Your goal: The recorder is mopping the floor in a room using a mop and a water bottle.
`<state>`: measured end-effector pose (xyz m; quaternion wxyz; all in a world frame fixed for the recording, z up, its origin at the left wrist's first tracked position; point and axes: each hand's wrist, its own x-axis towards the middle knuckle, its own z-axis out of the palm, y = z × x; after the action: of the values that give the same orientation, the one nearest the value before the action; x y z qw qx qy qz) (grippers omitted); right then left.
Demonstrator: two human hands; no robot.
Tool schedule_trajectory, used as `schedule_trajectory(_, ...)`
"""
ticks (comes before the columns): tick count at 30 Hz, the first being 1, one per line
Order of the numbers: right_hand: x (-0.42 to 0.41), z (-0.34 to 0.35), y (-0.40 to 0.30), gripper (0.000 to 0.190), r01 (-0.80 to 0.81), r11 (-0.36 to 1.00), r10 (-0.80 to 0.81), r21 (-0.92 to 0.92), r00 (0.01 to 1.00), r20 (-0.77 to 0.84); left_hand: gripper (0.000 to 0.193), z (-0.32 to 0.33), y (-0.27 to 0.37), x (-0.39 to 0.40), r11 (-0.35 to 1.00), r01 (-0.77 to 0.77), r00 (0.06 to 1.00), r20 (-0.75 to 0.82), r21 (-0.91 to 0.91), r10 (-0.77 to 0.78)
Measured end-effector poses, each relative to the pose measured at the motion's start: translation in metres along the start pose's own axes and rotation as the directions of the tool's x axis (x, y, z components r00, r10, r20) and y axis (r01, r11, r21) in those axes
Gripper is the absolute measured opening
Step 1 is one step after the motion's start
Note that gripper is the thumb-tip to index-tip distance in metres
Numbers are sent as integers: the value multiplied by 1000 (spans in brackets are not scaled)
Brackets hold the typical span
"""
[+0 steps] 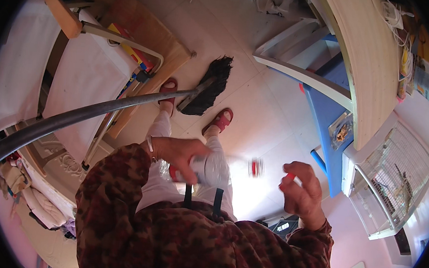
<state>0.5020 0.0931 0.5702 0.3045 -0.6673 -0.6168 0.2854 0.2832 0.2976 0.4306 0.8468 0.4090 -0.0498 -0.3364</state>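
Observation:
My left hand (179, 154), with a bracelet at the wrist, grips a clear plastic bottle (212, 169) with red on it, held sideways above my lap. Motion blurs the bottle. To its right a blurred red-and-clear piece (255, 168) shows against the bright floor; whether it is joined to the bottle I cannot tell. My right hand (304, 189) is raised at the right with bent fingers. A small red thing (290, 176), apparently a cap, sits between its thumb and finger.
A broom (208, 85) with dark bristles stands on the tiled floor (247, 95) between my feet; its handle (89, 114) crosses leftward. At left is a folding chair (89, 54). A wooden table (375, 70), blue stool (324, 104) and white wire cage (394, 180) are at right.

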Motion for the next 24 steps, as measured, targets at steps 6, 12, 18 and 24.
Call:
schedule_trajectory(6,-51,47,16,30,-325,945,326,29,934,-144,47,-37,-31,31,990,68,770,-637,124,27)
schedule_trajectory(12,-86,83,6,32,-524,838,538,154,840,-67,48,-91,-55,71,903,294,485,-863,313,141)
schedule_trajectory(18,-98,90,2,32,-579,770,617,269,782,-83,54,-103,-39,95,854,434,416,-905,285,91)
schedule_trajectory(24,-96,98,-1,32,-574,740,628,349,776,-56,47,-100,-13,112,872,421,352,-931,248,95)
